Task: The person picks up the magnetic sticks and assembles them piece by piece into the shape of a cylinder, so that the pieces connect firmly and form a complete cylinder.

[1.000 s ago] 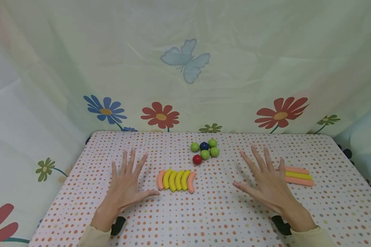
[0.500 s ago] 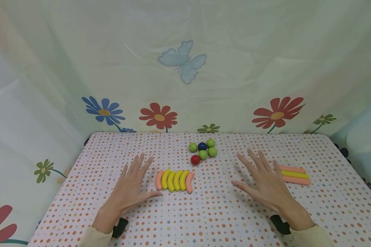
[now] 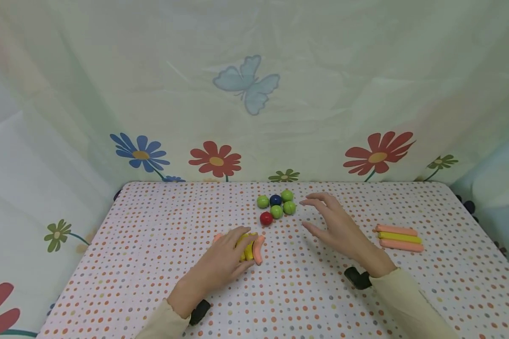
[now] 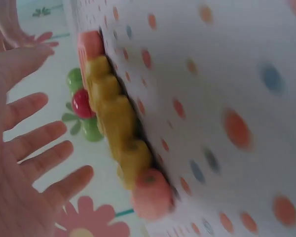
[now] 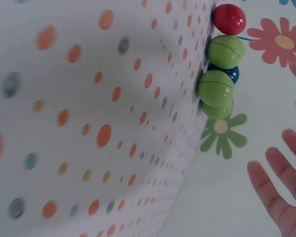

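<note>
My left hand [image 3: 222, 256] hovers over a row of yellow toy bananas [image 3: 249, 252] with a pink curved piece [image 3: 258, 249] at the row's right end. In the left wrist view its spread fingers stay apart from the bananas [image 4: 116, 118]. Part of the row is hidden under that hand in the head view. My right hand [image 3: 335, 226], fingers loosely bent and holding nothing, is just right of a cluster of small balls: several green balls [image 3: 289, 207], a dark blue ball [image 3: 275, 200] and a red ball [image 3: 266, 218]. The right wrist view shows a gap between the fingers and the green balls [image 5: 216, 89].
Two pink sticks [image 3: 400, 245] with a yellow stick [image 3: 400, 237] between them lie at the right of the dotted table [image 3: 305, 296]. A curtain [image 3: 322, 94] printed with flowers and a butterfly hangs behind the table's far edge.
My left hand has moved right, from beside the banana row to over it. The right hand has moved left and away from me, off the sticks towards the balls. The spread fingers have relaxed.
</note>
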Tool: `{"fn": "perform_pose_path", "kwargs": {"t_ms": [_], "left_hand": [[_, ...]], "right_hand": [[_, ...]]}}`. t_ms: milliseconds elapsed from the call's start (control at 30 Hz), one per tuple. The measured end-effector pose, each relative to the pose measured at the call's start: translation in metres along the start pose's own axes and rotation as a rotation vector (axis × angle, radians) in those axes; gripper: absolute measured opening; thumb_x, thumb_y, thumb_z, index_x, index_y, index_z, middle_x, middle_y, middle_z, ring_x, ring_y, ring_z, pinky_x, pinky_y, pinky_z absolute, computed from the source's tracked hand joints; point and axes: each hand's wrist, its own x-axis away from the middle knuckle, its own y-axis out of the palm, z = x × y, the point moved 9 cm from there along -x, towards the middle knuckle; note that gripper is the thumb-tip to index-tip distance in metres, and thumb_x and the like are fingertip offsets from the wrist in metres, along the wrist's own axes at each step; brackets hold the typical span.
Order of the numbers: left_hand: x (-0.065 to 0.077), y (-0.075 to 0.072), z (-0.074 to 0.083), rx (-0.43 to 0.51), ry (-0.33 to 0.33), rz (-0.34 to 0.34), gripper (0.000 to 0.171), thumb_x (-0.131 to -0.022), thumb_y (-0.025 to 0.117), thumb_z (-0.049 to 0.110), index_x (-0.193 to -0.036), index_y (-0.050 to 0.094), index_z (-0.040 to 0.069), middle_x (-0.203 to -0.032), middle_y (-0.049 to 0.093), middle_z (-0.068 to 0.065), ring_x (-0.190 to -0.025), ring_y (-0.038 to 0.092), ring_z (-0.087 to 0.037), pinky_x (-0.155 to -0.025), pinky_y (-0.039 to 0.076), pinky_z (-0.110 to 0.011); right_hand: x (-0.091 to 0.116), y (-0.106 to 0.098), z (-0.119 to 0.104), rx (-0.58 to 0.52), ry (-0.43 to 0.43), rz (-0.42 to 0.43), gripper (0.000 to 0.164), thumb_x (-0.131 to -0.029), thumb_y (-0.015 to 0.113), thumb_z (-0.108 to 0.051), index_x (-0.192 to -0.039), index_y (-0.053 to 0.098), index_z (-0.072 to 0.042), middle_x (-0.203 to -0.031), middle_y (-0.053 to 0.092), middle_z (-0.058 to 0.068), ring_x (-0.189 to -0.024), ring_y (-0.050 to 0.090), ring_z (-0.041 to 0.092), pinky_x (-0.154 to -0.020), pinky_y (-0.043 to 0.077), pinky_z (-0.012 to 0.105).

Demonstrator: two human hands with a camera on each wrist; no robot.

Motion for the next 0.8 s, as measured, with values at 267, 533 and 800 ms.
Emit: {"fn": "perform_pose_path", "kwargs": {"t_ms": [267, 533, 800], "left_hand": [[-0.009, 0.03, 0.012, -0.157, -0.024, -0.196, 0.055, -0.108, 0.057, 0.044, -0.154, 0.051, 0.015, -0.166, 0.036, -0.013, -0.155, 0.03, -0.032, -0.123, 0.031, -0.05], [-0.007, 0.037, 0.01, -0.123, -0.071, -0.248, 0.057, -0.108, 0.054, 0.047, -0.155, 0.05, 0.015, -0.17, 0.029, -0.014, -0.158, 0.024, -0.032, -0.126, 0.023, -0.051], [0.008, 0.027, -0.009, 0.013, -0.107, -0.242, 0.066, -0.107, 0.059, 0.042, -0.16, 0.041, 0.007, -0.171, 0.025, -0.015, -0.158, 0.021, -0.035, -0.127, 0.021, -0.052]], "right_hand": [[-0.034, 0.033, 0.022, -0.032, 0.133, -0.132, 0.033, -0.091, 0.079, -0.002, -0.122, 0.068, 0.004, -0.123, 0.058, 0.021, -0.116, 0.059, 0.041, -0.096, 0.052, 0.057], [-0.043, 0.053, 0.031, -0.054, 0.219, -0.207, 0.033, -0.093, 0.077, -0.003, -0.124, 0.068, 0.004, -0.122, 0.058, 0.023, -0.112, 0.062, 0.04, -0.093, 0.054, 0.056], [-0.043, 0.065, 0.034, -0.058, 0.24, -0.237, 0.029, -0.094, 0.076, -0.002, -0.121, 0.069, 0.004, -0.117, 0.059, 0.019, -0.104, 0.062, 0.034, -0.089, 0.056, 0.05]]}}
